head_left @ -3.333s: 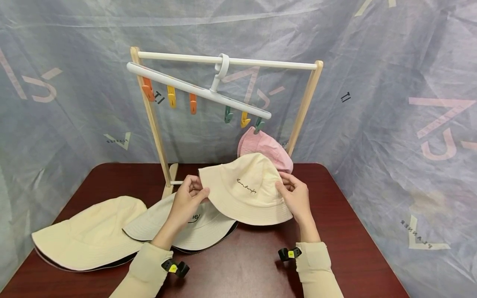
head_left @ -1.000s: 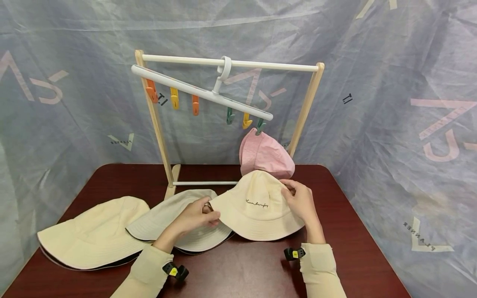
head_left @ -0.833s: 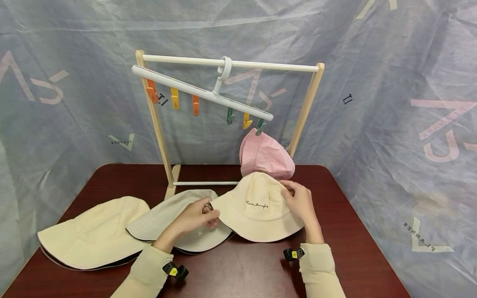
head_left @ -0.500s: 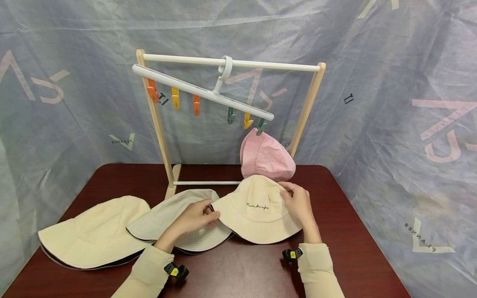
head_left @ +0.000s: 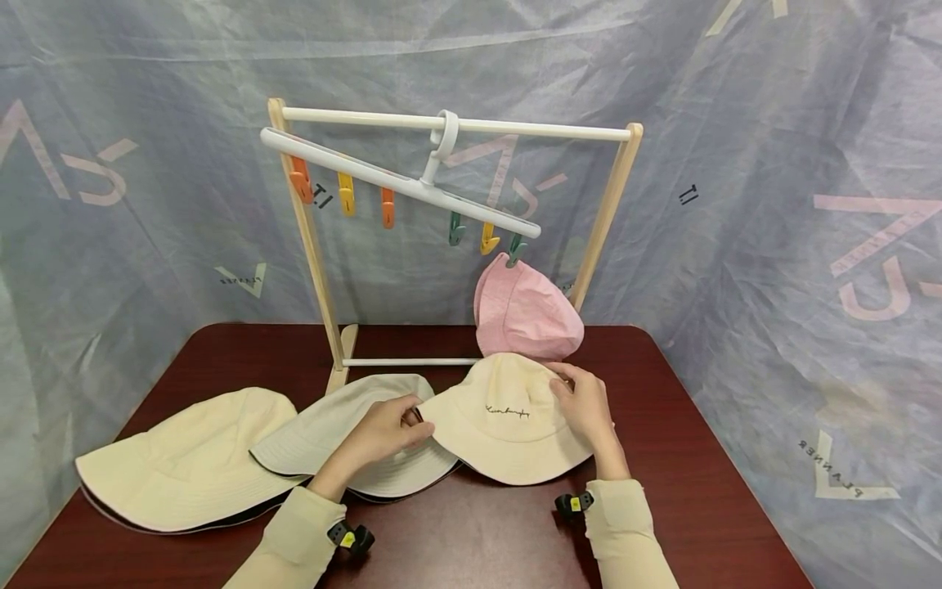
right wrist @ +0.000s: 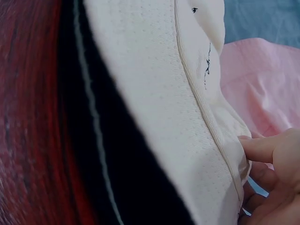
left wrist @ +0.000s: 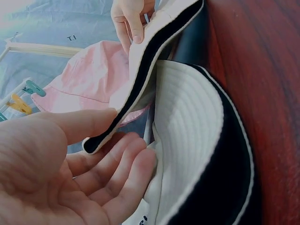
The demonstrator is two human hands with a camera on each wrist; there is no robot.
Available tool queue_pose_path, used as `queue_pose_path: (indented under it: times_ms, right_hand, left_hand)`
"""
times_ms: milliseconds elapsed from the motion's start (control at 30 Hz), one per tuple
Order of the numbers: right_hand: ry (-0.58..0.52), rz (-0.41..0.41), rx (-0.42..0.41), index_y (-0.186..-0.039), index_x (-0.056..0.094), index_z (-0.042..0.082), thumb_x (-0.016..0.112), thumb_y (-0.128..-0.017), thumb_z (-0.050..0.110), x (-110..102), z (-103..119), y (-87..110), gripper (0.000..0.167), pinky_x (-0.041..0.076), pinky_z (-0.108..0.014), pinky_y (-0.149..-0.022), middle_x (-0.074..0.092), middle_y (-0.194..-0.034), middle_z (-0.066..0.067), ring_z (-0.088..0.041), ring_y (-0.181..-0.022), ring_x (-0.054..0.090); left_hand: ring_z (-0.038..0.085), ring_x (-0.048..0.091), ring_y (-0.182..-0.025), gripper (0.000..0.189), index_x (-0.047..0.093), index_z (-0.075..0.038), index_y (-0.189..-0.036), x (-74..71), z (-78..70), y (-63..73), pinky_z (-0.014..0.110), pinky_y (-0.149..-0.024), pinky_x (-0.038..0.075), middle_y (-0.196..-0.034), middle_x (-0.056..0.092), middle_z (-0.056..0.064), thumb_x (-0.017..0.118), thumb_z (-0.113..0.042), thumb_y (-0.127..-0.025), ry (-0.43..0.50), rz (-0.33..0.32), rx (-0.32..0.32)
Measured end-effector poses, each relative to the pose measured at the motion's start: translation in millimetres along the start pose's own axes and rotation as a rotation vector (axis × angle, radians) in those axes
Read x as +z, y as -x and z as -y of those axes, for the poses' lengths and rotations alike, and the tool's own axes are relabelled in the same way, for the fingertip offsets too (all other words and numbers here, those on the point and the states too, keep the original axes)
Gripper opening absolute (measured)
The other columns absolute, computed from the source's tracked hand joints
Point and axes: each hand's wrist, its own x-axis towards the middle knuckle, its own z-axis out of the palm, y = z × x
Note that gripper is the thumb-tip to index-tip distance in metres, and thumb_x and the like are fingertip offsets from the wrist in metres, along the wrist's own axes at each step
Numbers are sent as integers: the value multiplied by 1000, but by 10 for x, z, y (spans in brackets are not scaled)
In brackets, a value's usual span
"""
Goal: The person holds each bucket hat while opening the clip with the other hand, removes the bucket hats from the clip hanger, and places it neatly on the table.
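Observation:
A cream bucket hat (head_left: 508, 446) with dark script on its crown is held between my two hands, low over the table. My left hand (head_left: 386, 429) pinches the left end of its brim between thumb and fingers; the left wrist view shows the brim's black lining (left wrist: 145, 70) there. At the crown's right side, my right hand (head_left: 585, 405) grips the cloth, its thumb (right wrist: 260, 147) pressing on the fabric. Behind it a pink bucket hat (head_left: 526, 311) hangs from a green clip (head_left: 517, 248). A pale grey bucket hat (head_left: 368, 450) lies partly under my left hand.
Another cream bucket hat (head_left: 191, 462) lies on the dark red table (head_left: 456, 540) at the left. A wooden rack (head_left: 609, 213) carries a tilted white hanger (head_left: 397, 184) with several coloured clips, such as a yellow one (head_left: 346, 196). Grey cloth (head_left: 773, 286) surrounds the table.
Since the earliest frame, both hands have lowered the cream hat toward the table and slightly right, uncovering more of the pink hat. In the last half second it has sunk a little further.

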Motion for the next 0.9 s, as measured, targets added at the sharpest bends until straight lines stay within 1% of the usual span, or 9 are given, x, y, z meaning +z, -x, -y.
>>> queue_pose_path:
  times_ms: [100, 167, 200, 333, 400, 500, 600, 733, 900]
  right_hand:
    - [-7, 17, 5, -132, 75, 11, 66, -104, 6, 1, 3, 7, 30, 53, -45, -85, 78, -112, -12, -27, -93, 70]
    - [-15, 39, 9, -135, 73, 10, 66, -104, 6, -1, -3, 10, 32, 54, -49, -90, 76, -121, -15, -31, -101, 71]
    - [-16, 52, 9, -136, 72, 9, 66, -103, 6, -3, -7, 11, 34, 54, -51, -94, 74, -126, -17, -34, -107, 71]
    - [-12, 106, 17, -142, 68, 9, 68, -102, 6, -3, -31, 7, 40, 50, -58, -105, 63, -145, -23, -40, -124, 65]
    - [-5, 116, 17, -143, 67, 9, 68, -101, 6, 1, -37, 5, 42, 49, -58, -106, 61, -147, -23, -41, -125, 64]
    - [-1, 120, 18, -144, 66, 9, 68, -101, 5, 5, -38, 4, 43, 50, -58, -105, 60, -149, -24, -41, -121, 65]
    - [1, 128, 21, -145, 65, 8, 67, -101, 5, 11, -44, 2, 43, 46, -59, -111, 58, -151, -25, -42, -132, 60]
    - [10, 149, 27, -147, 62, 6, 65, -103, 5, 11, -53, -3, 45, 40, -60, -117, 53, -155, -26, -44, -145, 49]
    - [44, 177, 12, -151, 58, 5, 59, -103, 4, 3, -68, -11, 48, 43, -63, -114, 52, -155, -28, -45, -144, 49]
  left_hand:
    - [10, 60, -60, 12, 67, -12, -95, 0, -4, -4, 26, -55, 50, -75, 68, -4, 76, -19, -98, 0, -4, 7]
    - [11, 61, -60, 13, 68, -10, -101, 1, -3, -8, 27, -55, 50, -76, 68, -3, 77, -18, -97, 4, -8, 9]
    - [12, 61, -60, 14, 68, -9, -103, 3, -4, -11, 27, -55, 50, -76, 68, -3, 78, -17, -97, 4, -11, 8]
    - [14, 63, -60, 21, 69, -7, -112, 13, 0, -17, 28, -55, 51, -79, 68, -3, 79, -16, -96, 4, -22, -8]
    - [14, 63, -60, 24, 69, -6, -115, 17, -2, -16, 28, -54, 52, -80, 69, -3, 79, -16, -96, -1, -28, -14]
    - [12, 61, -60, 30, 68, -5, -121, 19, -4, -14, 27, -54, 51, -83, 69, -3, 80, -15, -95, -3, -35, -16]
    - [11, 60, -59, 37, 67, -5, -129, 18, -1, -11, 27, -53, 51, -84, 69, -2, 79, -15, -95, -4, -32, -11]
    - [11, 61, -61, 42, 64, -8, -136, 17, 11, -11, 27, -54, 51, -87, 69, -1, 78, -16, -97, -23, -29, 3]
    - [10, 64, -72, 41, 65, -10, -136, 16, 25, -12, 28, -60, 53, -93, 70, 2, 77, -18, -97, -57, -49, 20]
